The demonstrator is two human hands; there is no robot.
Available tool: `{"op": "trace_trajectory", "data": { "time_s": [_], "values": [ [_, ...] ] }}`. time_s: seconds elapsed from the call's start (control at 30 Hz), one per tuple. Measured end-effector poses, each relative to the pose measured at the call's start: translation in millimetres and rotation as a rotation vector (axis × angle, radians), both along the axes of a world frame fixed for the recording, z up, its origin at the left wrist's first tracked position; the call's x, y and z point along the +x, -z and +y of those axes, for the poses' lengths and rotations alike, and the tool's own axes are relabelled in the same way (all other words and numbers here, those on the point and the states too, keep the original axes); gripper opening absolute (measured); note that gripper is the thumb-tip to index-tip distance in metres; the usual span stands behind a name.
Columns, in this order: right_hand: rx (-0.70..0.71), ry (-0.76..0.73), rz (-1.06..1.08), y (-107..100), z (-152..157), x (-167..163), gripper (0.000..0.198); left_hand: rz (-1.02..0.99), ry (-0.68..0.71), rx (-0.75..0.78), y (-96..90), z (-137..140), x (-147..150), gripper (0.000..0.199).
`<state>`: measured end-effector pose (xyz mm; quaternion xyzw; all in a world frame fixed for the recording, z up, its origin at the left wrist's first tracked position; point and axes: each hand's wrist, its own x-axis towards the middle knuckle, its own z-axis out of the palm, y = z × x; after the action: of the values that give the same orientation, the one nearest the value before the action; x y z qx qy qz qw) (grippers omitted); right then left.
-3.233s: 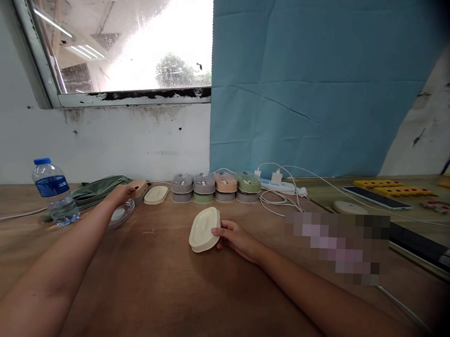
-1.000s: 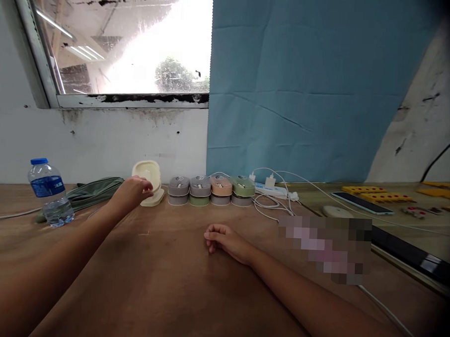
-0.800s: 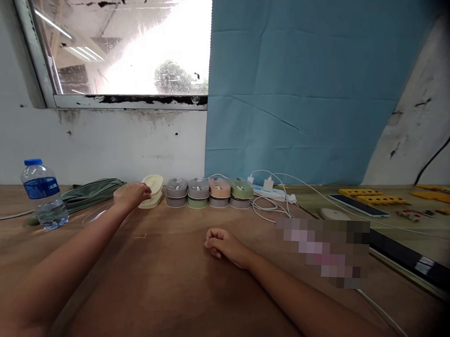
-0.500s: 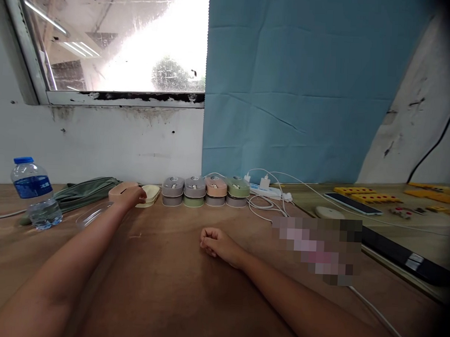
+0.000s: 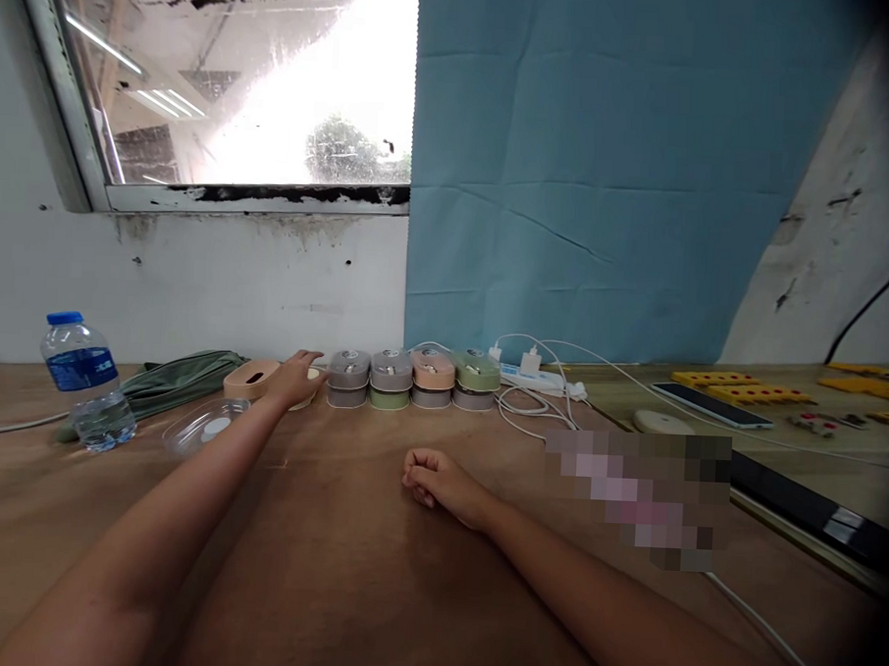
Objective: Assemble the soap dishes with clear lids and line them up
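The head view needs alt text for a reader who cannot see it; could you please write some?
A person's left hand partly hides a cream box, contact unclear, beside a row of four lidded boxes. The right hand is loosely curled over the wooden table; a blue-capped bottle stands at far left.

Boxes (image 5: 433, 372) in a row between left hand (image 5: 292, 377) and power strip (image 5: 549, 381), bottle (image 5: 85, 376) far left

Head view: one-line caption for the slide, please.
Left hand over a cream box beside four two-tier boxes, right hand loosely curled over the wooden tabletop.
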<state>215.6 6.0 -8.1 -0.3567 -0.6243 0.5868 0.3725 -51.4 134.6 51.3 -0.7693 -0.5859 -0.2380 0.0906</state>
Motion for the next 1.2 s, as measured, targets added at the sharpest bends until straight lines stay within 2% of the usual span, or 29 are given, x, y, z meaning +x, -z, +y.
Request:
{"op": "trace_trajectory", "data": {
  "time_s": [0.17, 0.3, 0.4, 0.5, 0.6, 0.67, 0.73, 0.8, 0.87, 1.0, 1.2],
  "values": [
    [0.009, 0.007, -0.019, -2, -2, 1, 0.008, -0.180, 0.012, -0.005, 13.3, 13, 42, 0.072],
    [0.016, 0.016, -0.032, -2, -2, 2, 0.007, -0.287, 0.042, 0.000, 21.5, 18, 49, 0.062],
    [0.021, 0.023, -0.034, -1, -2, 1, 0.008, -0.328, 0.053, 0.037, 18.9, 10, 41, 0.054],
    [0.035, 0.040, -0.027, -1, -3, -1, 0.010, -0.372, 0.059, 0.101, 11.3, -13, 27, 0.051],
    [0.071, 0.102, 0.008, -2, -2, -1, 0.011, -0.524, 0.139, 0.153, 8.9, -49, 15, 0.052],
    [0.100, 0.166, 0.038, -3, 0, 1, 0.013, -0.666, 0.198, 0.084, 14.3, -78, 12, 0.054],
    [0.123, 0.238, 0.061, -4, 3, 5, 0.014, -0.783, 0.232, -0.051, 24.3, -105, 14, 0.056],
    [0.133, 0.308, 0.076, -5, 6, 8, 0.014, -0.821, 0.288, -0.151, 35.1, -128, 22, 0.056],
    [0.131, 0.369, 0.081, -5, 8, 11, 0.014, -0.763, 0.383, -0.197, 42.3, -145, 32, 0.052],
    [0.119, 0.441, 0.064, -3, 10, 11, 0.013, -0.625, 0.507, -0.280, 44.2, -165, 50, 0.049],
    [0.104, 0.426, 0.033, 1, 12, 8, 0.011, -0.650, 0.547, -0.366, 43.5, -172, 53, 0.052]
  ]
}}
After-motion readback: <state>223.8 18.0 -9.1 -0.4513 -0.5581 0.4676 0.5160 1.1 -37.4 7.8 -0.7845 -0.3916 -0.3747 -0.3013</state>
